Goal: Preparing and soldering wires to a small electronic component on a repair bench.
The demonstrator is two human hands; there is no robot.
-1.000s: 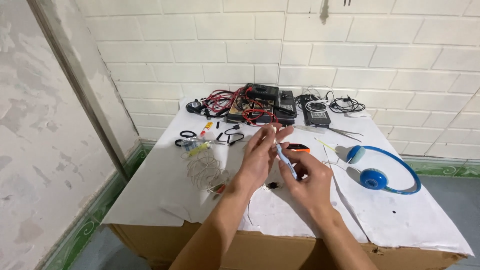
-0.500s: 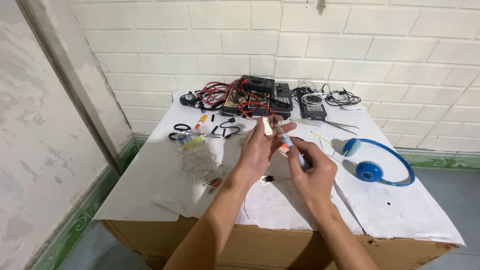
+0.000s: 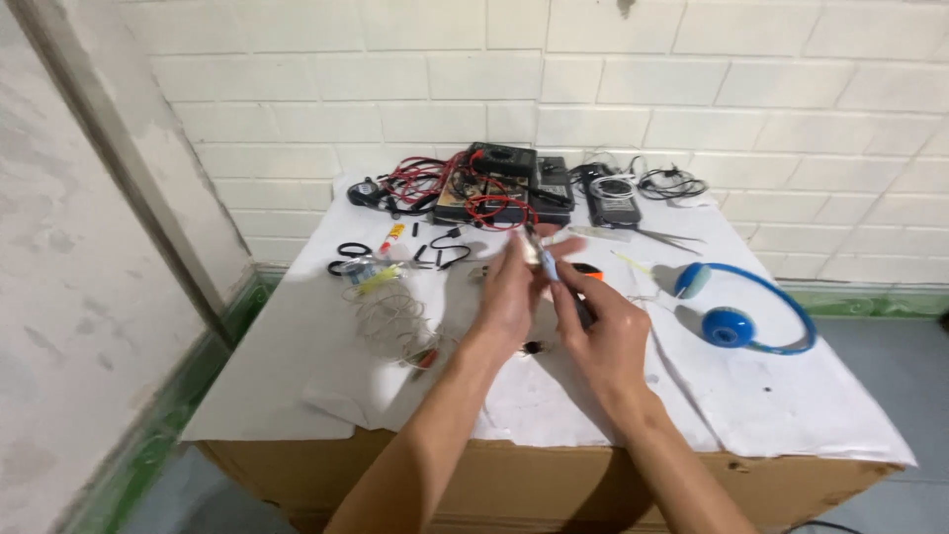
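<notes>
Your left hand [image 3: 509, 292] pinches a small pale part [image 3: 535, 255] above the counter [image 3: 297, 366]; your right hand [image 3: 603, 331] grips a thin tool [image 3: 573, 302] against it. Keep both wrists steady and close together.

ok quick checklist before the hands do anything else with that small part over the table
1. Small pale part pinched in the left hand fingertips: ok.
2. Right hand grips a thin pen-like tool pointed toward the part: ok, though whether the tip touches the part: cannot tell.
3. Both hands raised over the white paper sheet, not resting on clutter: ok.
4. Blue headphones lie to the right, apart from the hands: ok.
5. Coil of thin wire lies left of the left forearm, close enough to snag: not ok.
6. Red wires and dark meters at the back near the wall, out of the way: ok.
</notes>
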